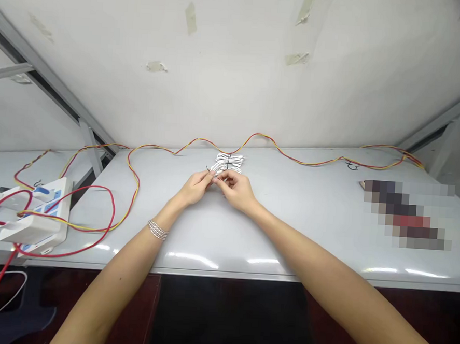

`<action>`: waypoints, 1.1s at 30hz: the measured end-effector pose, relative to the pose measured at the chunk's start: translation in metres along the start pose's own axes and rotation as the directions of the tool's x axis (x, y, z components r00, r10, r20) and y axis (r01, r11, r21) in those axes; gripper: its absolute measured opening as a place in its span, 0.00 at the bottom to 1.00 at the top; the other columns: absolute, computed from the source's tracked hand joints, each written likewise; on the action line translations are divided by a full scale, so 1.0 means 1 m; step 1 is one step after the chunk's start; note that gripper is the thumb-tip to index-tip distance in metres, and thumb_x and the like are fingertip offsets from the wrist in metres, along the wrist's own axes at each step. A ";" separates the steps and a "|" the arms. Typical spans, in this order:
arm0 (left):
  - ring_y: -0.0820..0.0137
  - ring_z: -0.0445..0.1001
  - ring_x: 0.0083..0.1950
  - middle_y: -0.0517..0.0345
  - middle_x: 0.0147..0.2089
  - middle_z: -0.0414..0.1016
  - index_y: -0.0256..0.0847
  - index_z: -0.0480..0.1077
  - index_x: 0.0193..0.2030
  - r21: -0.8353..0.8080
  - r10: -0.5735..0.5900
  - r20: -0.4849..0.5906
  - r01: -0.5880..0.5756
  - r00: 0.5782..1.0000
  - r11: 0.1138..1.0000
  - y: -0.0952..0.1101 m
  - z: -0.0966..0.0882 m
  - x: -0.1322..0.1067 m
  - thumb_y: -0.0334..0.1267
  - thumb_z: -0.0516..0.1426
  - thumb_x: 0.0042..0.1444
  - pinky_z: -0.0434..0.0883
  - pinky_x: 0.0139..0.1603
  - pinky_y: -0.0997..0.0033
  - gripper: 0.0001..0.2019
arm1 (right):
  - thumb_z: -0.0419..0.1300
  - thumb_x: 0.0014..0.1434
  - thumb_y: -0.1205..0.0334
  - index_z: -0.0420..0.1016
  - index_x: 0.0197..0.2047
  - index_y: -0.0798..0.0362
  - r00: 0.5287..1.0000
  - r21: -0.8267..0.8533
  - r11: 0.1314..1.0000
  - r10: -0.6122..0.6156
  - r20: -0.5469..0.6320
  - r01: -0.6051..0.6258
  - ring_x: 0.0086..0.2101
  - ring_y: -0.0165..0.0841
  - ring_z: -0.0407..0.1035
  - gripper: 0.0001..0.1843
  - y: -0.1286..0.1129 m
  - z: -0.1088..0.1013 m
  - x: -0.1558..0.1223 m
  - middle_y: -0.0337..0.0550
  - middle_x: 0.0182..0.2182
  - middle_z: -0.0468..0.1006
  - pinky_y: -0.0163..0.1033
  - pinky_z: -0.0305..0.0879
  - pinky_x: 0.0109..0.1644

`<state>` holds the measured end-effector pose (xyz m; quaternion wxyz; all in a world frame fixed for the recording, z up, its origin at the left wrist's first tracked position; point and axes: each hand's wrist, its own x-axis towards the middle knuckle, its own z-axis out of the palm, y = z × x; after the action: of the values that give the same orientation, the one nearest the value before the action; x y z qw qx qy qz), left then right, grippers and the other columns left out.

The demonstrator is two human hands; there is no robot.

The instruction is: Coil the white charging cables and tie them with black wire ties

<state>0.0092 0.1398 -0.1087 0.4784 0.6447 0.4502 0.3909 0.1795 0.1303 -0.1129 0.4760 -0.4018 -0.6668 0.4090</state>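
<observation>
Both of my hands meet over the grey table, just in front of some coiled white cables. A bundled white cable lies farthest back, with a dark tie round its middle. Right in front of it is another white cable coil, partly covered by my fingers. My left hand is closed, its thumb and fingers pinching a white cable beside a thin black twist tie. The fingertips of my right hand are pinched together against it, at a dark bit of tie. What lies behind the fingers is hidden.
A white power strip with plugged-in adapters stands at the left, red and yellow wires looping round it. A twisted red-yellow wire runs along the back by the wall. At the right lies a pixelated object. The table edge is near me.
</observation>
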 end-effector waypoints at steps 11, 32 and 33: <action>0.79 0.49 0.20 0.67 0.21 0.51 0.40 0.59 0.25 -0.053 -0.022 -0.056 0.019 0.998 0.998 0.000 0.004 -0.001 0.62 0.54 0.59 0.50 0.20 0.75 0.26 | 0.61 0.58 0.51 0.73 0.34 0.53 1.000 -0.024 1.000 -0.017 -0.003 0.017 0.27 0.28 0.67 0.13 0.002 -0.001 0.000 0.41 0.30 0.77 0.34 0.65 0.32; 0.73 0.66 0.25 0.56 0.24 0.70 0.35 0.71 0.28 -0.226 -0.008 -0.069 -0.008 0.998 0.974 0.007 0.004 0.000 0.62 0.59 0.55 0.66 0.27 0.71 0.26 | 0.59 0.63 0.57 0.71 0.33 0.51 0.953 -0.140 0.949 -0.295 -0.066 0.284 0.40 0.33 0.72 0.09 -0.003 -0.003 0.004 0.43 0.35 0.78 0.39 0.67 0.49; 0.72 0.66 0.25 0.56 0.24 0.71 0.35 0.72 0.29 -0.242 -0.002 -0.067 -0.015 0.998 0.970 0.007 0.004 0.000 0.62 0.60 0.55 0.67 0.28 0.71 0.26 | 0.59 0.63 0.57 0.71 0.32 0.51 0.956 -0.150 0.950 -0.287 -0.065 0.275 0.40 0.33 0.72 0.09 -0.005 -0.003 0.004 0.43 0.35 0.78 0.39 0.67 0.50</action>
<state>0.0142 0.1376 -0.1028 0.5371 0.5696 0.4127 0.4657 0.1813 0.1325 -0.1067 0.5285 -0.3523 -0.7231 0.2715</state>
